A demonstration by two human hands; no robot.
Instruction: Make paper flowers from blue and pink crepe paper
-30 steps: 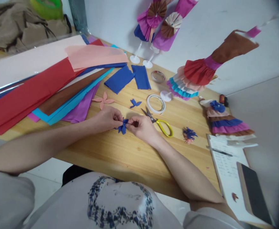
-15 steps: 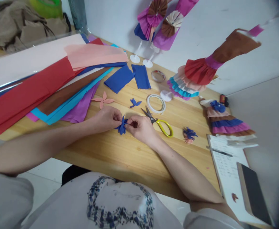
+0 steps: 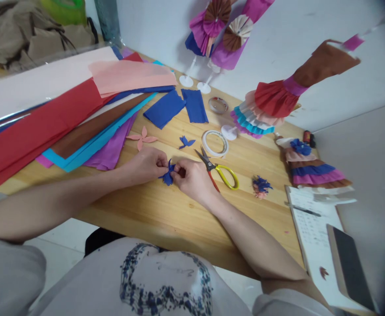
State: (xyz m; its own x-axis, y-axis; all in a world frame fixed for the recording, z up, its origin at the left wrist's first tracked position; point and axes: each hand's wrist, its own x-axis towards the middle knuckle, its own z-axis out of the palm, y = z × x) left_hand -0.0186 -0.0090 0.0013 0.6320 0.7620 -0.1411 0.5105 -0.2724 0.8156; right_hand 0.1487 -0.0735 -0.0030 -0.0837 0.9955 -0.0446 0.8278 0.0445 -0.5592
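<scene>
Apparently, the left hand (image 3: 148, 164) and the right hand (image 3: 195, 179) both pinch the blue paper flower (image 3: 168, 176), which sits between their fingertips (image 3: 164, 169); if they pull too strongly, its thin paper may tear.

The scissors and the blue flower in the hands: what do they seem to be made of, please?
The scissors have dark grey blades, probably steel by their metallic tone; the smooth, glossy yellow handle loop suggests plastic. The blue flower looks like matte crepe paper, judging by its thin, crumpled petals, though thin fabric is possible.
</scene>
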